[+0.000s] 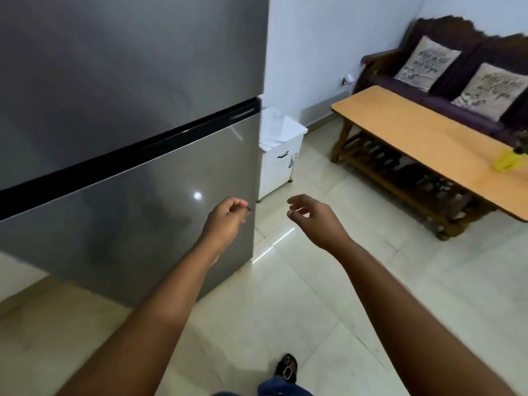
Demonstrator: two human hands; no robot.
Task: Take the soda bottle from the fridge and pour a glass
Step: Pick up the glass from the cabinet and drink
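A tall grey steel fridge (pixel 114 138) fills the left of the head view, both doors closed, with a black gap between upper and lower door. My left hand (pixel 225 217) hovers by the right edge of the lower door, fingers loosely curled, holding nothing. My right hand (pixel 314 221) is stretched out just right of the fridge over the floor, fingers apart and empty. No soda bottle or glass is visible.
A white bin (pixel 278 155) stands right of the fridge against the wall. A low wooden table (pixel 428 144) with a yellow object (pixel 507 162) stands at right, a dark sofa with two cushions (pixel 428 64) behind it. Pale tiled floor (pixel 285 310) lies underfoot.
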